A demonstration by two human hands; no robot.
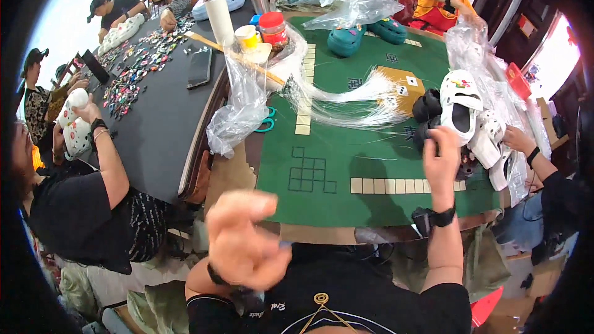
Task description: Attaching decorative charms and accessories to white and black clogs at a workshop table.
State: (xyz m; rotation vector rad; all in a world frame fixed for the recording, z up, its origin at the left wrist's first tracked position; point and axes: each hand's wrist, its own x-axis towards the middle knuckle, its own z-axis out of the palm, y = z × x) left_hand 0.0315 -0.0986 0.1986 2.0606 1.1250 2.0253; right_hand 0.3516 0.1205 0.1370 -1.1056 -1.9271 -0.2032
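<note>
My left hand (247, 241) is raised close to the camera over the table's near edge. Motion blurs it; its fingers are bent, with a gap between forefinger and thumb, and nothing shows clearly in it. My right hand (440, 158) reaches over the right part of the green table, fingers apart and slightly curled. Its fingertips overlap a black clog (426, 106) in view; whether they touch it I cannot tell. Just beyond stands a white clog (461, 102) with colourful charms. More white clogs (489, 139) lie to its right.
Clear plastic bags (232, 125), teal scissors (266, 120), a whisk of white strands (346, 108), a red-lidded jar (273, 29) and teal clogs (345, 41) lie on the green tabletop (352, 158). Another person's hand (518, 140) is at the right. Co-workers sit around a dark table (167, 130) of charms.
</note>
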